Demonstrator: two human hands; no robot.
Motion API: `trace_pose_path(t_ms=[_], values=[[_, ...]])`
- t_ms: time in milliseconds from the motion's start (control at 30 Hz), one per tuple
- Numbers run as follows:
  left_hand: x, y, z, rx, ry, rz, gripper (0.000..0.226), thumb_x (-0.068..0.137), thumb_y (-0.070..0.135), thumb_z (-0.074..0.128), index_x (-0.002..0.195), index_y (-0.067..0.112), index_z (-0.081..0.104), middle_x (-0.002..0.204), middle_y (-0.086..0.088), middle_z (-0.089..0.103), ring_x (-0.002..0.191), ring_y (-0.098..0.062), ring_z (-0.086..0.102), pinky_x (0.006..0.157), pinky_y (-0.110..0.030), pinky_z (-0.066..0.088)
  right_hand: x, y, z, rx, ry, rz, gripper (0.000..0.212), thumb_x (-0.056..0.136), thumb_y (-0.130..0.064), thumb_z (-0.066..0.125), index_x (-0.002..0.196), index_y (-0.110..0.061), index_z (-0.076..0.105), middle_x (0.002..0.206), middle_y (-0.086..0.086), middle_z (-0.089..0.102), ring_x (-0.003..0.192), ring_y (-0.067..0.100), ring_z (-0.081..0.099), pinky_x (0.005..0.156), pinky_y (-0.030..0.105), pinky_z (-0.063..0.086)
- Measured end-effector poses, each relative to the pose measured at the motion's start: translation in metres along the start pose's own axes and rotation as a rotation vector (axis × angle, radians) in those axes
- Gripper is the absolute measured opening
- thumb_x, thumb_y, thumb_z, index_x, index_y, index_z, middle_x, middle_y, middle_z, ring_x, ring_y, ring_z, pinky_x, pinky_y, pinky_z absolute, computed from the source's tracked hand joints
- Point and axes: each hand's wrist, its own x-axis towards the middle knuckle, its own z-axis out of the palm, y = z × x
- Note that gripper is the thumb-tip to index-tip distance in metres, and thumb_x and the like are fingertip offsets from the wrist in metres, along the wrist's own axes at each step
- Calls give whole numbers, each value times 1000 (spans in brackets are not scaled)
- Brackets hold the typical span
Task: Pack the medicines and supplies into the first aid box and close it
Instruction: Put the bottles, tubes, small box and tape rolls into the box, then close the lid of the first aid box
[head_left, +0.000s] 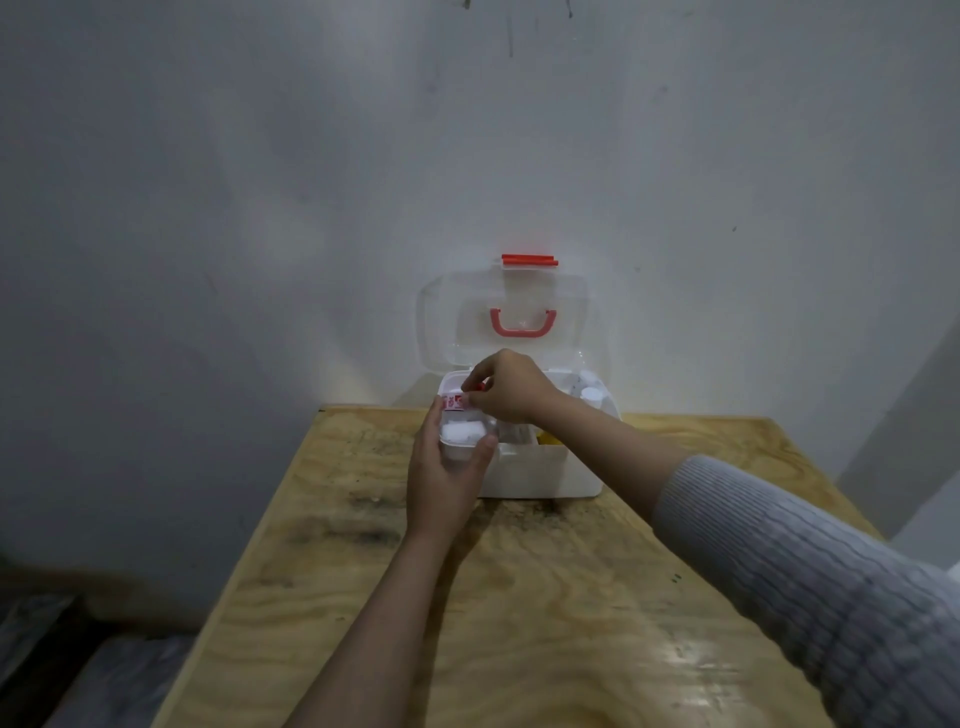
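The white first aid box (540, 475) stands at the far end of the wooden table, its clear lid (452, 322) with a red handle and red latch raised against the wall. My left hand (444, 480) grips a small white tray (457, 449) at the box's left end; white rolls lie in it. My right hand (506, 387) reaches over the tray and pinches a small red-and-white packet (457, 401) at its far side. White bottles (592, 395) and something yellow (548, 440) sit inside the box.
The plywood table (519, 597) stretches toward me with dark stains near the box. A grey wall rises right behind the box. The table's left edge drops off to a dark floor.
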Motion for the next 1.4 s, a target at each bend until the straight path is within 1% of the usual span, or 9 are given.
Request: trace_pose_path(t_ms=[333,600,800,867,967,1033,1100,1233,1400], values=[[0,0,-1,1,-9,4,85,69,66,61,143,35,33,140,8,45,120,-9,50,91,-32,52,7,0,6,14,-4,-46,18,78,-22,73,93,-12,72,101,7,69,87,15,62,80,31,54],[0,-3,-1,12,-12,-2,80,73,57,65,143,36,32,142,8,44,123,-10,49,94,-40,52,8,1,7,-123,1,-109,15,80,-18,71,91,-8,72,98,10,71,87,23,65,82,41,57],[0,-1,-1,24,-5,-2,77,77,49,67,143,33,33,142,8,44,122,-7,46,95,-36,51,5,4,-1,-50,30,-101,25,82,-20,69,104,-8,71,106,9,71,88,18,64,80,28,54],[0,-2,-1,15,-5,-8,76,77,49,68,143,32,34,142,9,44,122,-6,46,96,-37,51,2,8,-13,-21,146,-120,26,84,-22,67,106,-8,68,105,9,69,85,15,61,76,25,51],[0,-2,-1,-18,1,-21,78,73,55,68,141,35,36,141,12,45,125,-7,47,97,-40,50,0,22,-38,4,544,-154,24,83,-25,63,103,-12,67,101,11,61,90,22,57,80,38,53],[0,-2,-1,-24,2,-32,76,74,52,69,141,36,36,140,14,44,125,-8,46,97,-40,50,2,30,-58,-26,807,-83,29,81,-27,61,107,-15,64,107,13,56,100,28,53,85,42,48],[0,-1,-1,-22,2,-34,75,75,50,69,140,37,35,139,15,43,125,-9,46,96,-41,51,6,36,-79,-64,894,80,39,82,-33,59,118,-19,58,119,13,52,111,30,48,90,41,42],[-1,0,0,-25,-9,-44,76,75,50,68,142,35,35,144,8,43,126,-13,46,93,-42,53,19,56,-98,15,611,218,56,89,-42,49,140,-23,37,142,12,42,130,32,40,104,49,36],[-2,2,-1,-21,-19,-47,79,71,57,66,141,38,33,144,8,43,125,-12,46,91,-41,54,5,59,-93,63,532,67,49,94,-37,46,138,-18,42,142,11,45,129,25,45,102,32,36]])
